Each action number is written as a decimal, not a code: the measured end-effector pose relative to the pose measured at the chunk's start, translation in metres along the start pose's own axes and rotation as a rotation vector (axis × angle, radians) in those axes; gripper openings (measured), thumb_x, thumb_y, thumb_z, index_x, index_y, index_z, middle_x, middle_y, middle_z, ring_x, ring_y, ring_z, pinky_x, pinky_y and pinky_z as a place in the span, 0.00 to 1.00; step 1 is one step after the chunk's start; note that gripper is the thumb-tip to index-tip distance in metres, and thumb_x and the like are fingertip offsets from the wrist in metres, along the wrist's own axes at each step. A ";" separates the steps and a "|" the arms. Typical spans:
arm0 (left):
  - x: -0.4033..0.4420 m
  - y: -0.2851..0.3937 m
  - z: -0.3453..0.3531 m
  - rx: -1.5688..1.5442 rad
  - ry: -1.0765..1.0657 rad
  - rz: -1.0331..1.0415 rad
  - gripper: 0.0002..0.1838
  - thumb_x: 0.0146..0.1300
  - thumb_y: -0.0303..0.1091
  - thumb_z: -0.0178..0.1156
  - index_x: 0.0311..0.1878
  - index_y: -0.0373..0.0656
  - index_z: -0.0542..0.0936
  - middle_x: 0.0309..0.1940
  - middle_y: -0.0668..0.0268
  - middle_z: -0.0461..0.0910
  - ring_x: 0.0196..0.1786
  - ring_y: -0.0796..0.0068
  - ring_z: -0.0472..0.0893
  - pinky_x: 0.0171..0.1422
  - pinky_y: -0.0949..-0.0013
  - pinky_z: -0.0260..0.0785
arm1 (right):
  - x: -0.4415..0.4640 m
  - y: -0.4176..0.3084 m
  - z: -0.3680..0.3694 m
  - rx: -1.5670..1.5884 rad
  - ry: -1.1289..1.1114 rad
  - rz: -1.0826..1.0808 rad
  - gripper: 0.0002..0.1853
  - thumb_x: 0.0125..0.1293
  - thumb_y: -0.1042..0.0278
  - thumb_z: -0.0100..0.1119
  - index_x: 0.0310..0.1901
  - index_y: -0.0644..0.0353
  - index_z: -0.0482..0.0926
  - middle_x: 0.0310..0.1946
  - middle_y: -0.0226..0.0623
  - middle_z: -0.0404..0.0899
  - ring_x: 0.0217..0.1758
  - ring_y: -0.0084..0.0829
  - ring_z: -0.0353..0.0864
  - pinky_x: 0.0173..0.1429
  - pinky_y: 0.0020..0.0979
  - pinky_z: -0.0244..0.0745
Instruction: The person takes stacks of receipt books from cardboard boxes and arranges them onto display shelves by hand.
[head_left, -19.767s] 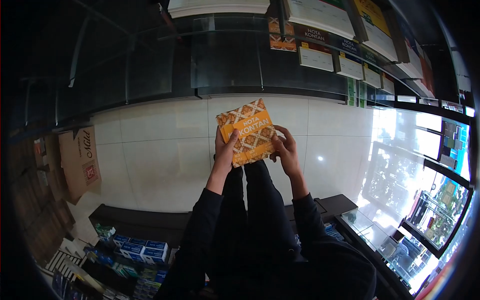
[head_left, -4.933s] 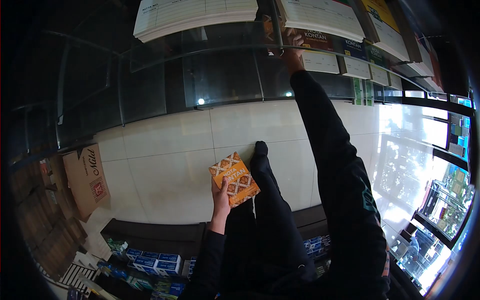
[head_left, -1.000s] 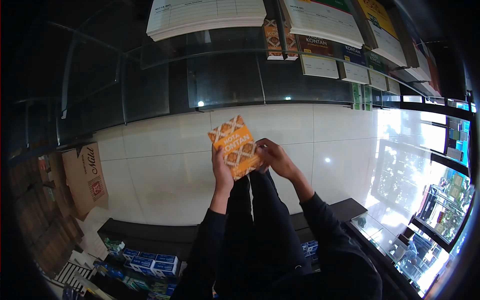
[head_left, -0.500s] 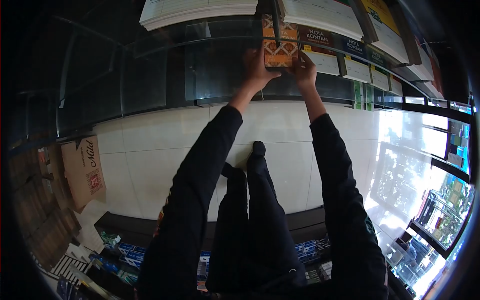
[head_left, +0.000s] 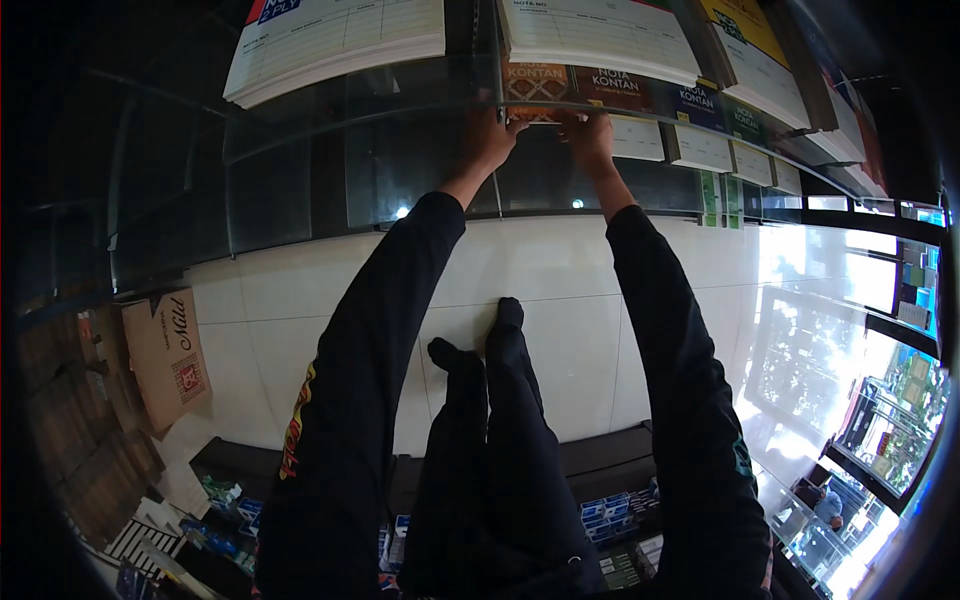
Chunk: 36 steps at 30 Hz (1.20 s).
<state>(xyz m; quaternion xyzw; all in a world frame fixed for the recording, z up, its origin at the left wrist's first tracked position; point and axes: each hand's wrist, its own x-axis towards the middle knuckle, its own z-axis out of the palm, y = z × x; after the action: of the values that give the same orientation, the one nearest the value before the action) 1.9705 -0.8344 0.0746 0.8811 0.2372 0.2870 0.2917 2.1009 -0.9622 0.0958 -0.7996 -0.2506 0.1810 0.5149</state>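
An orange patterned stack of receipt books (head_left: pixel 536 84), lettered "NOTA KONTAN", lies on the lower glass shelf, partly covered by the upper shelf. At its left front corner is my left hand (head_left: pixel 488 142), thumb forward and the other fingers partly hidden behind the glass. My right hand (head_left: pixel 590 136) holds the right front edge with bent fingers. Just right of the orange stack sit brown receipt books (head_left: pixel 622 82), then blue ones (head_left: pixel 697 101) and green ones (head_left: pixel 745 122).
Above, the upper glass shelf (head_left: pixel 330 92) carries larger note pads (head_left: pixel 600 35) and another pad stack (head_left: pixel 335 45). Its edge runs close over my hands. A cardboard box (head_left: pixel 165 350) stands left on the tiled floor (head_left: pixel 560 260). Behind my legs is a dark ledge (head_left: pixel 600 450) with small boxes.
Both hands have pushed the orange receipt books deeper into the shelf, so less of their front shows. The camera view has shifted, and my left foot has come out to the left.
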 end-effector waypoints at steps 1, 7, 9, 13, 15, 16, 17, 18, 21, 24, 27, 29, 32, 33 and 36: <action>0.002 -0.002 0.004 -0.005 0.052 -0.002 0.30 0.54 0.41 0.72 0.59 0.41 0.75 0.50 0.54 0.74 0.52 0.52 0.75 0.58 0.51 0.66 | 0.001 -0.006 0.000 -0.012 0.009 0.022 0.09 0.63 0.72 0.59 0.43 0.64 0.81 0.31 0.42 0.84 0.28 0.34 0.84 0.31 0.34 0.79; 0.007 -0.008 0.000 -0.006 0.002 0.028 0.35 0.54 0.39 0.72 0.64 0.41 0.72 0.47 0.55 0.73 0.53 0.53 0.73 0.57 0.54 0.68 | 0.027 0.027 0.001 -0.279 0.001 -0.309 0.14 0.60 0.74 0.56 0.48 0.57 0.81 0.34 0.48 0.83 0.38 0.50 0.83 0.44 0.41 0.78; 0.009 -0.006 -0.002 -0.008 0.032 0.067 0.35 0.54 0.37 0.72 0.65 0.39 0.71 0.47 0.54 0.73 0.53 0.52 0.73 0.57 0.54 0.67 | 0.030 0.032 0.005 -0.298 0.013 -0.295 0.16 0.60 0.73 0.56 0.51 0.55 0.81 0.36 0.49 0.83 0.44 0.52 0.82 0.49 0.43 0.76; 0.009 -0.006 -0.003 -0.024 -0.021 0.041 0.37 0.54 0.36 0.72 0.66 0.36 0.68 0.51 0.52 0.73 0.56 0.49 0.72 0.61 0.54 0.66 | 0.019 0.008 0.000 -0.169 -0.038 -0.053 0.18 0.61 0.73 0.56 0.54 0.55 0.80 0.48 0.52 0.79 0.55 0.54 0.76 0.57 0.45 0.72; 0.009 -0.009 -0.001 -0.027 -0.017 0.055 0.40 0.53 0.37 0.73 0.68 0.35 0.66 0.53 0.51 0.73 0.58 0.48 0.72 0.63 0.54 0.66 | 0.009 -0.006 -0.003 -0.274 0.003 -0.191 0.19 0.63 0.72 0.56 0.57 0.57 0.77 0.54 0.54 0.76 0.58 0.56 0.74 0.58 0.46 0.71; 0.009 -0.007 -0.002 -0.024 0.014 0.070 0.41 0.54 0.38 0.73 0.69 0.35 0.65 0.54 0.50 0.73 0.59 0.48 0.71 0.63 0.54 0.66 | 0.006 0.005 -0.002 -0.416 0.103 -0.428 0.20 0.65 0.70 0.56 0.59 0.58 0.75 0.56 0.55 0.74 0.59 0.56 0.73 0.58 0.46 0.70; 0.007 -0.005 -0.003 -0.023 0.045 0.086 0.42 0.55 0.39 0.72 0.69 0.35 0.64 0.55 0.50 0.72 0.60 0.48 0.71 0.64 0.54 0.65 | 0.004 0.014 -0.002 -0.556 0.206 -0.665 0.21 0.66 0.69 0.56 0.60 0.60 0.73 0.58 0.56 0.72 0.59 0.57 0.72 0.58 0.45 0.70; 0.006 -0.002 -0.005 -0.022 0.081 0.101 0.43 0.55 0.40 0.72 0.70 0.34 0.62 0.56 0.49 0.72 0.60 0.49 0.71 0.65 0.55 0.65 | -0.011 0.007 0.000 -0.464 0.278 -0.504 0.22 0.67 0.67 0.55 0.62 0.62 0.69 0.57 0.56 0.71 0.59 0.57 0.72 0.58 0.46 0.70; -0.023 0.014 -0.029 -0.162 -0.004 -0.135 0.43 0.59 0.44 0.70 0.71 0.34 0.60 0.54 0.50 0.72 0.59 0.51 0.73 0.63 0.56 0.66 | -0.090 -0.024 -0.010 -0.339 0.210 -0.194 0.24 0.69 0.65 0.54 0.64 0.64 0.64 0.51 0.57 0.71 0.52 0.57 0.72 0.53 0.47 0.69; -0.098 0.040 -0.069 -0.303 0.084 -0.302 0.39 0.64 0.43 0.65 0.74 0.43 0.60 0.51 0.50 0.73 0.57 0.52 0.75 0.59 0.56 0.70 | -0.214 0.008 -0.011 -0.344 0.097 -0.354 0.24 0.66 0.69 0.59 0.61 0.67 0.65 0.44 0.54 0.73 0.46 0.55 0.74 0.47 0.48 0.70; -0.235 0.066 -0.133 -0.383 0.042 -0.476 0.28 0.70 0.38 0.57 0.71 0.44 0.65 0.54 0.52 0.72 0.54 0.57 0.75 0.61 0.59 0.69 | -0.371 0.080 -0.023 -0.492 -0.234 -0.046 0.24 0.66 0.63 0.59 0.59 0.67 0.68 0.39 0.58 0.77 0.43 0.59 0.77 0.45 0.54 0.72; -0.363 0.067 -0.165 -0.321 0.026 -0.661 0.22 0.70 0.37 0.55 0.65 0.41 0.71 0.56 0.52 0.73 0.54 0.55 0.74 0.61 0.55 0.67 | -0.456 0.073 -0.040 -0.604 -0.363 0.152 0.22 0.66 0.55 0.57 0.54 0.64 0.76 0.44 0.59 0.80 0.50 0.58 0.78 0.52 0.53 0.73; -0.592 0.036 -0.200 0.197 -0.223 -0.781 0.16 0.72 0.38 0.47 0.51 0.38 0.78 0.45 0.52 0.81 0.50 0.46 0.78 0.57 0.45 0.68 | -0.432 0.076 -0.053 -0.028 -0.374 0.796 0.10 0.67 0.65 0.56 0.45 0.56 0.81 0.23 0.33 0.79 0.21 0.24 0.75 0.22 0.29 0.72; -0.655 0.054 -0.215 0.037 0.134 -1.155 0.16 0.71 0.36 0.45 0.44 0.37 0.80 0.44 0.50 0.81 0.48 0.46 0.79 0.54 0.46 0.71 | -0.423 0.060 -0.047 -0.071 -0.333 0.710 0.08 0.66 0.66 0.56 0.43 0.58 0.80 0.20 0.32 0.76 0.18 0.25 0.74 0.19 0.29 0.69; -0.744 0.092 -0.301 0.340 -0.184 -1.432 0.16 0.67 0.34 0.46 0.43 0.40 0.83 0.41 0.49 0.83 0.45 0.52 0.83 0.52 0.52 0.74 | -0.389 0.123 -0.041 -0.563 -0.753 0.219 0.09 0.62 0.63 0.58 0.37 0.59 0.81 0.27 0.41 0.81 0.27 0.35 0.82 0.33 0.36 0.77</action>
<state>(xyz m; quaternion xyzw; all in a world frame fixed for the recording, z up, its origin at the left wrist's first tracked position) 1.2618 -1.2223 0.0610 0.5643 0.7694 -0.0892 0.2856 1.8353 -1.2627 0.0121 -0.8085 -0.3732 0.4361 0.1299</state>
